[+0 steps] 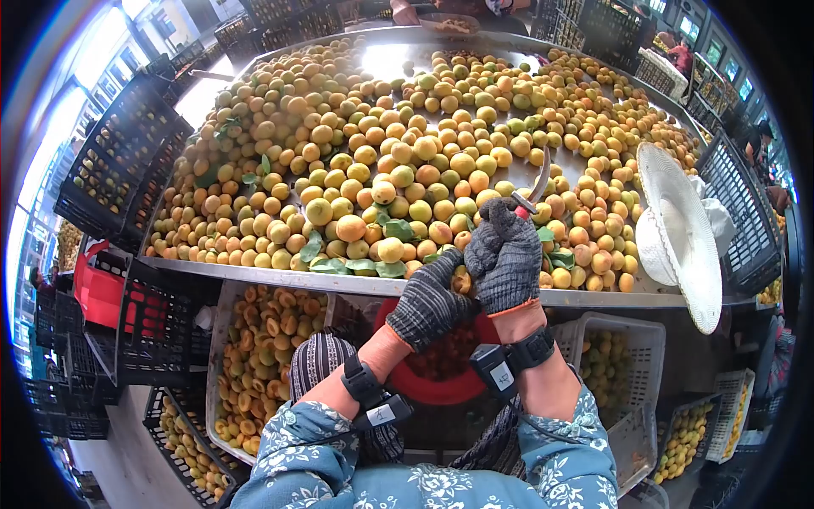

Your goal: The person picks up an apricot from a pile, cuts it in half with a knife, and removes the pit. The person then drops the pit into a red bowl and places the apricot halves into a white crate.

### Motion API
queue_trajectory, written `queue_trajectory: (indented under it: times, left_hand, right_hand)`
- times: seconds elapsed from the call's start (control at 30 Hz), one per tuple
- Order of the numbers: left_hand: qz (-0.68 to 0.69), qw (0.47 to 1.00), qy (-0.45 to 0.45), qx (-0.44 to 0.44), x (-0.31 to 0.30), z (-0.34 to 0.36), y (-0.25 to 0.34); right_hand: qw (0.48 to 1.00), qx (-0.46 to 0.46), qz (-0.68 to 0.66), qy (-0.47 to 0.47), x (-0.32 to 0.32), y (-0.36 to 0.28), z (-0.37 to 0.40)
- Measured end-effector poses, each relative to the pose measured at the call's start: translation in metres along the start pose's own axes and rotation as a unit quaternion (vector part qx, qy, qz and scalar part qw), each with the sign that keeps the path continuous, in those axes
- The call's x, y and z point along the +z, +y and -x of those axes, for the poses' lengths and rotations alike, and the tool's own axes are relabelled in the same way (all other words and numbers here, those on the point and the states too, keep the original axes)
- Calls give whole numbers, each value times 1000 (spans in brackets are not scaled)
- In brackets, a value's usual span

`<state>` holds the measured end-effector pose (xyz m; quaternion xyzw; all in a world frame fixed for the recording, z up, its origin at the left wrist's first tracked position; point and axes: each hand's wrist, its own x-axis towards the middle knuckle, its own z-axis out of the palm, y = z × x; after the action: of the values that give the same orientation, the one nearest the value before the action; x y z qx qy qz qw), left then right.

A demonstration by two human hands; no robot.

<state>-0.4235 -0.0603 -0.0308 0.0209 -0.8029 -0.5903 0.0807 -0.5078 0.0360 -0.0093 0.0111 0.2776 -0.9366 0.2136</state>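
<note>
My left hand (pixel 431 304), in a dark striped knit glove, is closed around an apricot (pixel 462 281) that shows between the two hands. Close beside it, my right hand (pixel 506 261), gloved alike, grips a knife by its red handle (pixel 523 212). The knife's curved blade (pixel 541 176) points up and away from me, over the fruit. Both hands are above the near edge of a metal table (pixel 356 282) heaped with whole apricots (pixel 339 204) and a few green leaves. Below them sits a red basin (pixel 445 392) with dark reddish bits in it, partly hidden by my hands.
A crate of split apricots (pixel 275 348) stands at my left knee. To my right is a white crate (pixel 623 352) with fruit. A straw hat (pixel 682 233) lies on the table's right edge. Black crates (pixel 123 161) stack at the left. Another person's hand (pixel 405 14) is across the table.
</note>
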Motion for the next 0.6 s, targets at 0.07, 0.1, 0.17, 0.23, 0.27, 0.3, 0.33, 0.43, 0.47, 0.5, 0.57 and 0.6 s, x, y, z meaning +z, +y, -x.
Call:
queue_trajectory:
  times: [0.07,0.1,0.17,0.23,0.27,0.3,0.33,0.43,0.47,0.5,0.57,0.6]
  left_hand:
    - [-151,987,29,40,0,4,6]
    - [-152,987,29,40,1,5,6]
    - [-217,973,66,45,6,6,3]
    - [-203,975,80,51,9,5,0]
    - [-189,976,94,57,10,4,-1]
    - [-189,976,94,57,10,3,-1]
    - [-124,988,80,50,9,0,-2]
    - [-48,995,78,34,8,-3,-7]
    - [-38,995,89,28,7,-4,-8]
    - [-39,995,92,29,3,-6,-7]
    - [-74,989,117,49,-6,-10,-3]
    - [-80,982,154,73,-7,-11,-7]
  right_hand:
    - [998,54,5,26,-5,0,-2]
    - [998,54,4,26,-5,-2,-2]
    - [995,94,-46,-4,-5,-7,-2]
    - [994,86,-64,20,-3,-7,0]
    - [993,78,-81,43,-2,-7,1]
    - [993,77,-81,43,-6,-7,-1]
    - [995,73,-71,16,-13,-9,-4]
    - [997,62,-49,2,-16,-14,-7]
    - [997,3,71,0,-14,-17,-5]
    - [980,-56,190,-4,-7,-21,-2]
    - [960,-46,275,-5,-2,-22,6]
    - [946,-33,321,-21,-4,-18,7]
